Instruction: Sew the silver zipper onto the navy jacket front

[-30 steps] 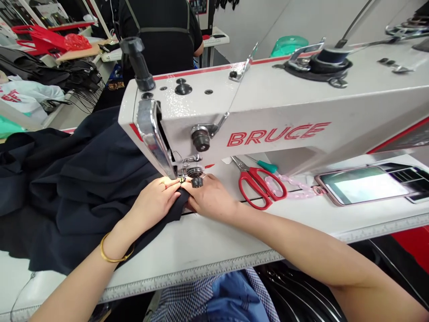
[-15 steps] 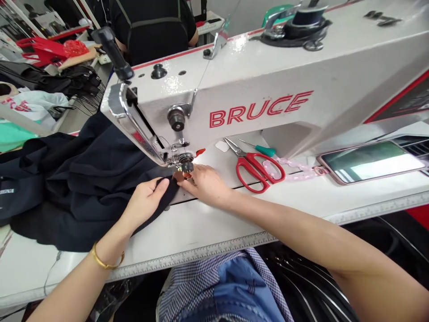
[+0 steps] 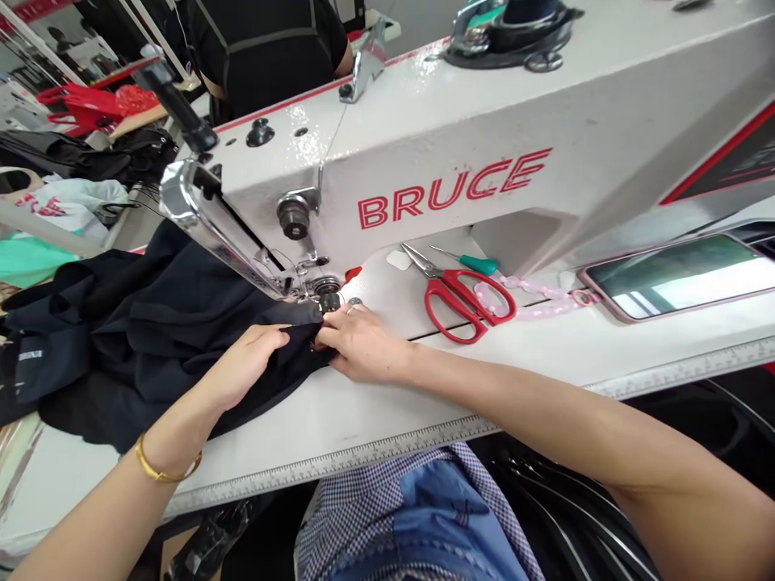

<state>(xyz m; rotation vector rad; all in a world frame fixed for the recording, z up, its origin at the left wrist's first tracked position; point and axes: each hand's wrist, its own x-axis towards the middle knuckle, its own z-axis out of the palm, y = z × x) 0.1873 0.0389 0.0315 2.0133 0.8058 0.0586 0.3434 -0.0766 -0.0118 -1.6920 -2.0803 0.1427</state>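
Note:
A dark navy fabric point(image 3: 139, 331) is heaped on the white sewing table point(image 3: 375, 420), its near edge running under the presser foot point(image 3: 327, 300) of a white sewing machine point(image 3: 460, 137). My left hand point(image 3: 248, 363) lies on the fabric just left of the foot, fingers curled on the cloth. On the right side of the foot, my right hand point(image 3: 363, 343) pinches the fabric's edge, touching my left hand's fingertips. A gold bangle point(image 3: 163, 468) circles my left wrist.
Red-handled scissors point(image 3: 463, 294), a green-handled tool point(image 3: 478, 262) and a pink chain point(image 3: 538, 290) lie under the machine arm. A phone point(image 3: 678, 274) rests at the right. A person in black point(image 3: 266, 40) stands behind. More garments and a red basket point(image 3: 90, 105) sit at far left.
My view has shifted so the machine sits higher and further left in the frame. Both hands stayed at the presser foot; the left hand slid back a little along the fabric.

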